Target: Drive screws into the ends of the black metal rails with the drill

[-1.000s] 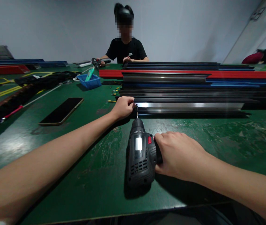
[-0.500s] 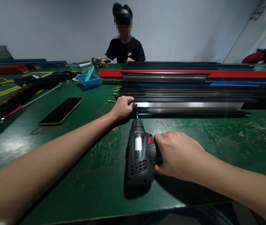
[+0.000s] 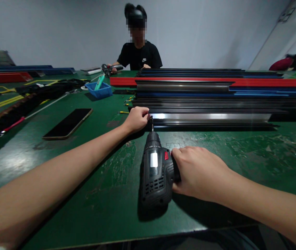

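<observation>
My right hand (image 3: pixel 197 170) is wrapped round the handle of a black cordless drill (image 3: pixel 155 173), which lies on its side low over the green table. Its bit (image 3: pixel 152 125) points away from me and its tip meets the left end of a dark metal profile (image 3: pixel 210 118). At that same end my left hand (image 3: pixel 137 119) is closed, thumb and fingers pinched at the profile's corner. What the left fingertips hold there is hidden. Short yellow-green wires (image 3: pixel 124 112) stick out just beyond the left hand.
More long profiles, among them a red one (image 3: pixel 268 82), lie behind in parallel. A phone (image 3: pixel 68 124) rests at left, near a blue bin (image 3: pixel 99 91) and dark cable bundles (image 3: pixel 41 93). Across the table a person in a black shirt (image 3: pixel 140 55) holds another drill (image 3: pixel 111 68).
My hands, the drill and the profile stay almost exactly where they were. The person opposite has shifted a hand slightly.
</observation>
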`<control>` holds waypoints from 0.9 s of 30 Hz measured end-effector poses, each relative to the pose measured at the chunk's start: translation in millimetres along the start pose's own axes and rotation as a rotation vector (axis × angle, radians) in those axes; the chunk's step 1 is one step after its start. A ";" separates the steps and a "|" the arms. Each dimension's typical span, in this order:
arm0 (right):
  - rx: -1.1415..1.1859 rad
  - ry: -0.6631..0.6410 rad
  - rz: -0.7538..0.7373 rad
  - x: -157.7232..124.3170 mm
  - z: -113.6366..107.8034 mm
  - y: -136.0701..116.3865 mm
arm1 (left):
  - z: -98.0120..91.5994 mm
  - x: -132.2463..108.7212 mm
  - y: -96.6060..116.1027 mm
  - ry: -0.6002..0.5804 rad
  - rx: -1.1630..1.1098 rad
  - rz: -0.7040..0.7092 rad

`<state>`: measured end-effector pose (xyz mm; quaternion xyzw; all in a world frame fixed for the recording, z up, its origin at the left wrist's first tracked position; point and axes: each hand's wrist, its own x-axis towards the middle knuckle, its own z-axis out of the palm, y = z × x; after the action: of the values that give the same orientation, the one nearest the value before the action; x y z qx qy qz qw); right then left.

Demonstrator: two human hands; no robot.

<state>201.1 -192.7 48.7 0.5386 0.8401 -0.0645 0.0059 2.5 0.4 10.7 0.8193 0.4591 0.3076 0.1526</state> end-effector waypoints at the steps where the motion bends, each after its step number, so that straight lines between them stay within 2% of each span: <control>1: 0.003 0.002 0.002 0.1 0.0 0.0 | 0.0 0.0 0.0 0.000 0.002 -0.003; 27: 0.011 0.005 -0.009 -0.3 -0.9 0.1 | -0.5 -0.1 -2.4 -0.007 0.015 0.013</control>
<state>201.4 -192.8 49.6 0.5349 0.8422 -0.0678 0.0007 0.6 1.6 9.8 0.8246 0.4556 0.3020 0.1460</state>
